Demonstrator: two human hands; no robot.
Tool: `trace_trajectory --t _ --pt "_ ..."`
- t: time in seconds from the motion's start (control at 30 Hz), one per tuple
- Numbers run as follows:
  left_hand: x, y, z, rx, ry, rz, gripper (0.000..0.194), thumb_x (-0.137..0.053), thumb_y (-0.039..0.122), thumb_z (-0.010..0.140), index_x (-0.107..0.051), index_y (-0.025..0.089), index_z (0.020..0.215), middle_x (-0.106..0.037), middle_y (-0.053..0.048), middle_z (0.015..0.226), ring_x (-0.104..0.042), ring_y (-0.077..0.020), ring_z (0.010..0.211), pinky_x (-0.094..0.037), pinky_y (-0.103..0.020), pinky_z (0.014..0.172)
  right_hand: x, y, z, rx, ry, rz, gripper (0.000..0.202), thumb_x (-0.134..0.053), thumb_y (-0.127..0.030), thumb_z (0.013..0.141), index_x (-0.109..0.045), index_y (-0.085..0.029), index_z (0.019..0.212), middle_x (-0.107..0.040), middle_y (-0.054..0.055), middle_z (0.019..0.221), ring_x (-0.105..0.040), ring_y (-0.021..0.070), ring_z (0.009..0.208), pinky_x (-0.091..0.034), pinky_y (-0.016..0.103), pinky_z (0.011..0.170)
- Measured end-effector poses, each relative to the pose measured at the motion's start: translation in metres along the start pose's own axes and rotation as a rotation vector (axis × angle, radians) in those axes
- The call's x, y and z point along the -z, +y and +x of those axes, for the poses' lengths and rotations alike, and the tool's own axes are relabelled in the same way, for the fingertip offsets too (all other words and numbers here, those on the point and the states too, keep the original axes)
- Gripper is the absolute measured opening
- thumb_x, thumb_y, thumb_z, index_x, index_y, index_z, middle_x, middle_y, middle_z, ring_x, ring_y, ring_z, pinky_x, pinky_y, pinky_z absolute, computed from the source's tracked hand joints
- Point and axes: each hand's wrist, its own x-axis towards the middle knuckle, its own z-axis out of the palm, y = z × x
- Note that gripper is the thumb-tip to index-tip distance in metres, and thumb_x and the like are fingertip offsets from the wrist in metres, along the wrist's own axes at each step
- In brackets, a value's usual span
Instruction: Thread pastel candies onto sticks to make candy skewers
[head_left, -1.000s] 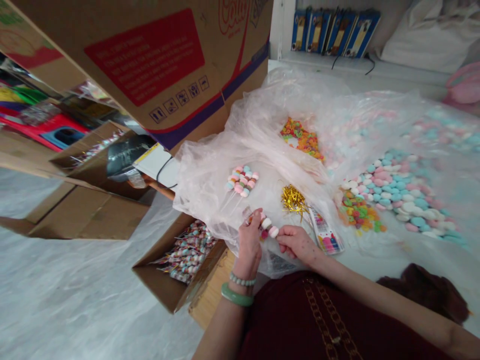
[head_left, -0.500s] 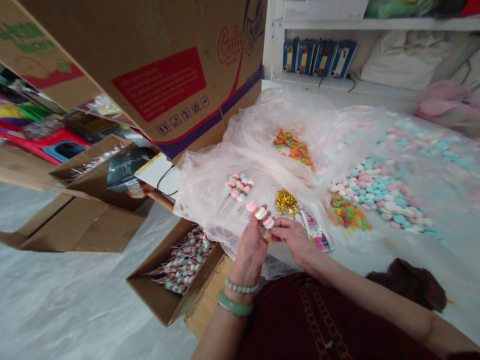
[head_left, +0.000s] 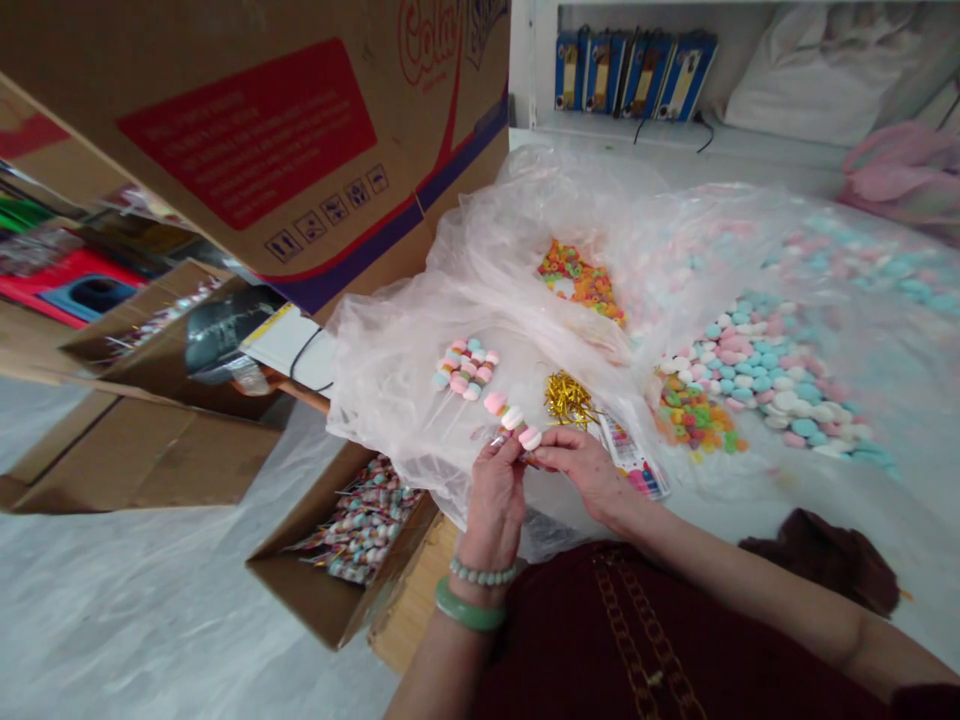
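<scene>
Between my two hands is a candy skewer [head_left: 512,417] threaded with pink and white marshmallows, held tilted above the plastic sheet. My left hand [head_left: 498,490] has its fingers closed around the skewer, with a bead bracelet and green bangle on the wrist. From the other side, my right hand [head_left: 585,465] pinches the skewer's lower end; its fingertips partly hide that end. Just beyond lie several finished-looking marshmallow skewers [head_left: 466,368] on thin sticks. A bunch of gold twist ties [head_left: 568,398] and printed plastic bags [head_left: 634,455] rest near my right hand.
Loose marshmallows [head_left: 784,375] and ring gummies [head_left: 694,415] lie on the right, with more gummies [head_left: 581,280] farther back. An open carton [head_left: 300,585] of wrapped skewers stands low on the left. A large cardboard box [head_left: 300,130] rises behind it. Dark cloth [head_left: 825,560] lies at right.
The view has shifted slightly, so the big box and shelf sit higher and farther left. My right fingers have come closer to the left ones on the skewer; an orange-yellow bit below them is now hidden.
</scene>
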Motion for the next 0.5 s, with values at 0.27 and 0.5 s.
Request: trace_trajectory --t 0.27,0.5 --pt "0.006 0.007 0.007 0.214 -0.032 0.014 0.016 -0.069 0.023 0.074 -0.067 0.012 0.086 -0.068 -0.007 0.083 -0.063 -0.0162 0.069 -0.053 -0.029 0.062 0.013 0.009 0.017 -0.034 0.058 -0.077 0.019 -0.063 -0.031 0.069 -0.055 -0.017 0.058 -0.045 -0.006 0.053 -0.037 0.0093 0.053 -0.027 0.024 0.053" --pt "0.004 0.015 0.011 0.181 0.157 -0.066 0.016 -0.059 0.012 0.082 -0.057 0.014 0.066 -0.056 0.002 0.055 -0.052 -0.0083 0.047 -0.048 -0.021 0.049 0.015 0.001 0.016 -0.015 0.078 -0.041 0.013 -0.06 -0.029 0.069 -0.056 -0.018 0.064 -0.047 -0.005 0.057 -0.039 0.0103 0.056 -0.029 0.025 0.055"
